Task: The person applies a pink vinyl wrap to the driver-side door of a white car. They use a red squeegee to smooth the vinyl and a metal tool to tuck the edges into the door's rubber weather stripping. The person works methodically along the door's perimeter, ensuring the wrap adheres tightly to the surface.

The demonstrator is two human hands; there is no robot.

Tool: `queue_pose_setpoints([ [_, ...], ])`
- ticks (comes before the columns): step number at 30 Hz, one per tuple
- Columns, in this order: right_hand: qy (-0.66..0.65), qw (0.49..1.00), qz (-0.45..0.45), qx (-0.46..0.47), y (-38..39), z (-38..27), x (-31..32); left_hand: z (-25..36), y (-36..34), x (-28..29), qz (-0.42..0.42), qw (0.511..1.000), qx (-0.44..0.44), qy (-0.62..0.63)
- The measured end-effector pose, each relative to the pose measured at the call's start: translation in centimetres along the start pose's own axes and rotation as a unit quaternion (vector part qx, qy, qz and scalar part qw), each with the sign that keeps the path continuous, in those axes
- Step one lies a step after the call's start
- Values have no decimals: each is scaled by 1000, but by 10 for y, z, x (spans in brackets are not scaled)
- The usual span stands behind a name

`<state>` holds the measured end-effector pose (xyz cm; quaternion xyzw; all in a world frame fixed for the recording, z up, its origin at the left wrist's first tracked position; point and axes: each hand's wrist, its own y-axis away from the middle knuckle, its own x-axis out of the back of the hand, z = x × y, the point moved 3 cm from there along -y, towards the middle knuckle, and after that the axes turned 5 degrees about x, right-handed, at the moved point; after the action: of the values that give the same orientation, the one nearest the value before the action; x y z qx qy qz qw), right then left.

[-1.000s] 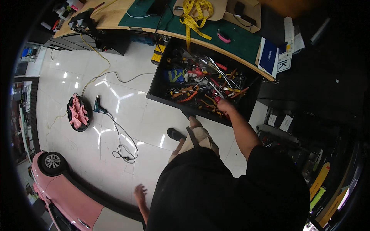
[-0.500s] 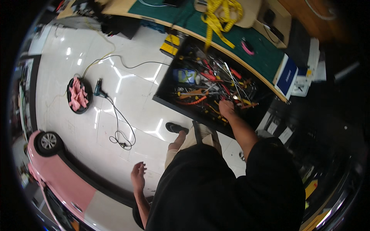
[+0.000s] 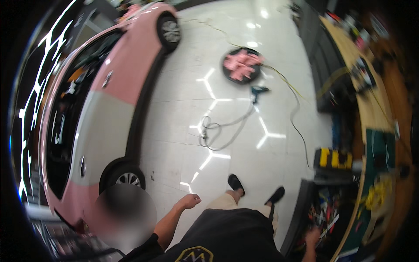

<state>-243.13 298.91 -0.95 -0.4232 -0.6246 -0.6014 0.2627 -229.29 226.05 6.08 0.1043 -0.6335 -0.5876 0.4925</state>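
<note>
My left hand (image 3: 190, 201) is in the air in front of my body, its fingers loosely curled and nothing visible in it. At the lower right my right hand (image 3: 312, 238) is over an open dark drawer (image 3: 299, 214), beside a jumble of hand tools (image 3: 325, 212) with red and metal parts. Motion smears its fingers, so I cannot see what it holds or touches. A yellow and black case (image 3: 334, 158) stands just beyond the drawer.
A pink and pale-grey car (image 3: 114, 111) stands at the left. On the tiled floor lie a heat gun (image 3: 258, 91) with a looped cord and a round black container (image 3: 227, 65) holding pink crumpled material (image 3: 241, 64). A workbench (image 3: 349, 50) with yellow tape (image 3: 376, 195) runs along the right.
My view has turned left, bringing more of the car in and shifting the drawer to the lower right. My right hand stays at the drawer; my left hand remains raised and away from things.
</note>
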Motion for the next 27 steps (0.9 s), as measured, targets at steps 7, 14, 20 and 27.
queue_pose_setpoints([
  [7, -255, 845, 447, 149, -39, -280, 266, 47, 1, 150, 137, 953, -160, 220],
  [14, -698, 651, -246, 167, 13, -711, 151, 78, -6, 247, 97, 750, -278, 592],
  [20, -627, 507, -585, 87, 76, -896, 90, -42, -5, 383, 275, 629, -225, 691],
  [27, -324, 507, -718, 350, 123, -1112, 95, -164, 25, 518, 420, 565, -190, 684],
])
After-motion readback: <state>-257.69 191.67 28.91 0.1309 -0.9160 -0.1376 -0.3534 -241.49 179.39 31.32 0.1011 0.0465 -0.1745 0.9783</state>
